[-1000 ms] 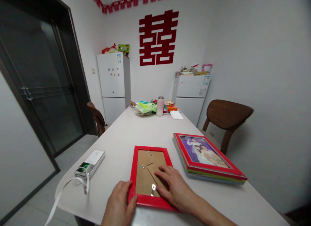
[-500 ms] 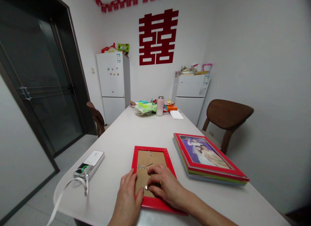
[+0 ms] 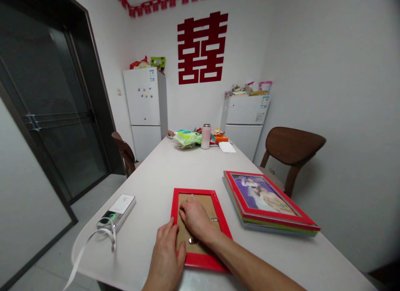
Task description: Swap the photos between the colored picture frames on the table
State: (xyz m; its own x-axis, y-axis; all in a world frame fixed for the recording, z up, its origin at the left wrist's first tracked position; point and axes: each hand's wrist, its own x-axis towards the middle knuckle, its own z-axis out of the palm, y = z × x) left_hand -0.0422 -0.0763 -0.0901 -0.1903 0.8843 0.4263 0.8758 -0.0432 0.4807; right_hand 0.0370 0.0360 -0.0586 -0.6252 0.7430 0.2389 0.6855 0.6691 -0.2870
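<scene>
A red picture frame [image 3: 222, 218] lies face down on the table, its brown backing board [image 3: 203, 199] facing up. My left hand [image 3: 165, 251] holds the frame's left edge near the lower corner, thumb resting over the border. My right hand [image 3: 196, 218] is closed over the left part of the backing. Its curled fingertips cover the spot of the left metal clip, which is hidden. Other clips show at the top [image 3: 192, 195], at the right [image 3: 214, 219] and near the bottom [image 3: 193, 241].
Right of my hands is a stack of framed pictures [image 3: 308, 222], a red one on top. A power bank [image 3: 120, 207] with a white cable [image 3: 81, 249] lies to the left. Bags [image 3: 187, 139] and a pink bottle [image 3: 206, 136] stand at the far end. Chairs [image 3: 293, 145] flank the table.
My right hand has moved up and left across the backing, from near the bottom clip to the left clip. The right clip now shows. My left hand stays at the frame's edge.
</scene>
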